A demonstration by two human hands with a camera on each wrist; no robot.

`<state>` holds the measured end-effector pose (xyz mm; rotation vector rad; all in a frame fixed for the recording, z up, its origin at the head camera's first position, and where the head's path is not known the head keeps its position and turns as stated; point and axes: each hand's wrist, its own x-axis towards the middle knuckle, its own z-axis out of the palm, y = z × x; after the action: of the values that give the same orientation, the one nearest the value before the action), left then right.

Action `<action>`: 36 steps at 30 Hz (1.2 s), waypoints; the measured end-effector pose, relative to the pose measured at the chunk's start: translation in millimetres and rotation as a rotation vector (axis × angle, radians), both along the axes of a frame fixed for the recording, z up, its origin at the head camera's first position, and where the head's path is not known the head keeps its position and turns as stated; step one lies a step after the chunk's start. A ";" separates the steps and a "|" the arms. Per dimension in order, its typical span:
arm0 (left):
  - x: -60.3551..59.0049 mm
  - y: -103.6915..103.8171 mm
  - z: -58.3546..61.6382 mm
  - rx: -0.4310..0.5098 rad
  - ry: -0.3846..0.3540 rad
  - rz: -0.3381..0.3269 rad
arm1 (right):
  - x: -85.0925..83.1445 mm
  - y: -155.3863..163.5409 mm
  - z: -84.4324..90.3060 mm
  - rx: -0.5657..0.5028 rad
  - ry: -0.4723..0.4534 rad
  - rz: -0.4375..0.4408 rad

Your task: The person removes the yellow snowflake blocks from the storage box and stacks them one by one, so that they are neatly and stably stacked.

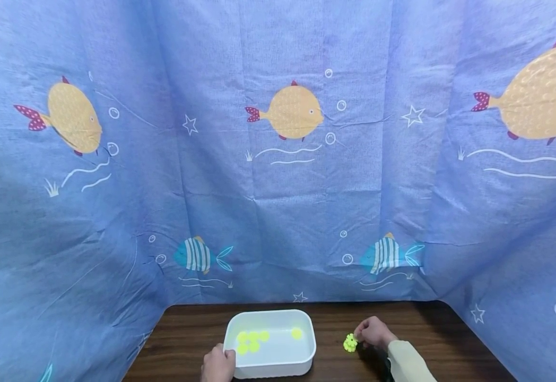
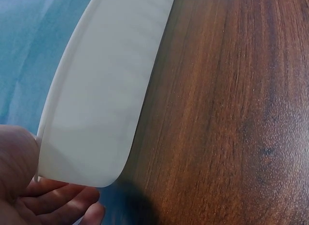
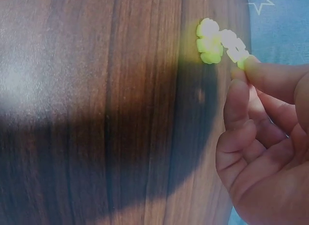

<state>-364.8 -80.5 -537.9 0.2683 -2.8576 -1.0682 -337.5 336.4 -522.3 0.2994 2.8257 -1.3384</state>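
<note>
The left hand (image 1: pixel 218 364) grips the white tub (image 1: pixel 306 354) at its 7 o'clock corner, steadying it. At the tub's 3 o'clock, the right hand (image 1: pixel 374 333) pinches yellow pieces (image 1: pixel 350 343) clustered on the tabletop (image 1: pixel 431 339).

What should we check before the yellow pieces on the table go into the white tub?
1. Left hand steadies the white tub: ok, it holds the near left corner.
2. Right hand has hold of the yellow-green cluster: ok, fingertips pinch its edge in the right wrist view.
3. Cluster lifted off the wooden table: cannot tell.
4. Room in the tub: ok, the yellow pieces leave bare white floor.
5. Path from cluster to tub clear: ok, only bare wood shows between them.
6. Cluster stays in one piece: cannot tell, it is too blurred.
</note>
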 end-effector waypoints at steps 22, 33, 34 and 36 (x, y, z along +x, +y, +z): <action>0.1 2.8 1.7 0.001 -0.011 0.000 | -1.0 -3.9 -4.6 -0.022 -0.062 -0.010; -0.6 0.5 2.1 0.012 -0.017 -0.001 | -4.0 -0.5 -6.5 0.003 -0.109 -0.013; -0.3 0.6 2.3 0.011 -0.017 -0.001 | -3.9 -0.4 -6.8 0.002 -0.111 -0.014; 0.2 0.9 3.0 0.011 -0.014 -0.001 | -3.8 -0.6 -7.2 -0.001 -0.110 -0.015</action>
<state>-364.6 -79.6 -534.9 0.2765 -2.8658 -1.0865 -341.3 335.8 -529.5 0.3825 2.7390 -1.2834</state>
